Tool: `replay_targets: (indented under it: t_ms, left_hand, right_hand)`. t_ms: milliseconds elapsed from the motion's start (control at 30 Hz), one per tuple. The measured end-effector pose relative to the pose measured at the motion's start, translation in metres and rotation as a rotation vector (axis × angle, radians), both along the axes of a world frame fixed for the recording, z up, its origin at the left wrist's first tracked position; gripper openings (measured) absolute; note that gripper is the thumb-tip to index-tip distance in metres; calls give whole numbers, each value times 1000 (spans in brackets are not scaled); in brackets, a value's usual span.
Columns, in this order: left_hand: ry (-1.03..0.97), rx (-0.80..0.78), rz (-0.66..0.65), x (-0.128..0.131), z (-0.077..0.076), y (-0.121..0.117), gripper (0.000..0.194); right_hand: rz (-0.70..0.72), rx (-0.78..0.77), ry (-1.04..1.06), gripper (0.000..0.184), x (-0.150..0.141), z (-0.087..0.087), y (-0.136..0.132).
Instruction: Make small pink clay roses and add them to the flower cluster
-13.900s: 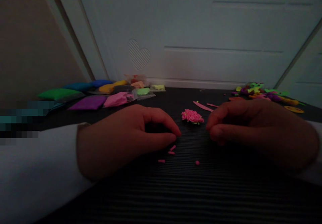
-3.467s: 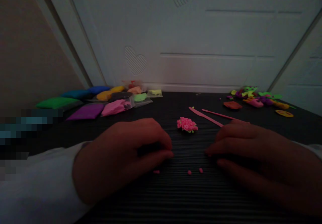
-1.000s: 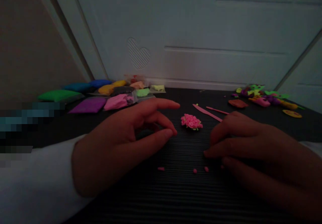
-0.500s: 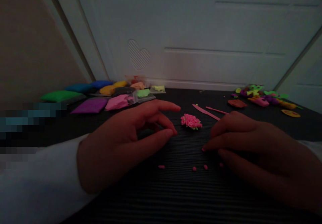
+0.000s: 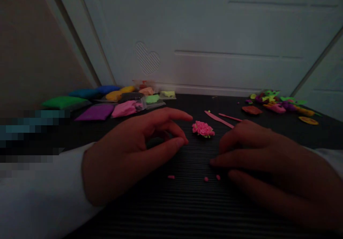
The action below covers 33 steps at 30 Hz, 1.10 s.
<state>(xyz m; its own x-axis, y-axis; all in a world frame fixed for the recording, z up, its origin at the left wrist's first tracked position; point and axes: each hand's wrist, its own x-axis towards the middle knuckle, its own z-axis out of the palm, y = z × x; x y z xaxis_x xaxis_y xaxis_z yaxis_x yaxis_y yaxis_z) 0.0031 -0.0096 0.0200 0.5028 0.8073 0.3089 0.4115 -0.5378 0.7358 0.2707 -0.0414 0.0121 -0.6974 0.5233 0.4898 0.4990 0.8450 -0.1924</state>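
A small cluster of pink clay flowers with bits of light green at its edge lies on the dark ribbed tabletop. Just left of it rests my left hand, thumb and index finger apart, nothing between them. My right hand is to the right, palm down, its index fingertip pressed to the tabletop and its thumb held apart. Whatever lies under that fingertip is hidden. Near the right thumb are two pink clay bits, one round and one longer. Farther left lies a small pink clay stick.
A pink clay knife and a thin pink tool lie behind my right hand. Bags of coloured clay, including a purple one, line the back left. A reddish-brown clay piece and colourful clay shapes sit at back right.
My right hand has shifted slightly left, its index fingertip sliding along the tabletop. The pink bit seen at that fingertip is now hidden, as is one by the thumb. My left hand stays still.
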Motion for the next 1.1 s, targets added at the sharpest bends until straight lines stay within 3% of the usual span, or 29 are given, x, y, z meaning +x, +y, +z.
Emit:
replay_targets:
  t_ms: [200, 400, 533, 700, 900, 1100]
  left_hand:
    - [3, 27, 21, 3, 2, 0, 27]
    - [1, 25, 35, 3, 3, -4, 25]
    - [18, 37, 42, 2, 3, -2, 25]
    - [13, 39, 26, 4, 3, -1, 24]
    - [-9, 46, 52, 5, 3, -4, 22]
    - [36, 55, 39, 4, 4, -2, 23]
  right_hand:
    - [-25, -24, -30, 26, 1, 0, 1]
    - [40, -12, -52, 24, 0, 1, 1]
    - [-22, -22, -43, 22, 0, 1, 1]
    - [38, -25, -46, 23, 0, 1, 1]
    - [-18, -17, -50, 25, 1, 1, 0]
    - [33, -18, -34, 24, 0, 2, 1]
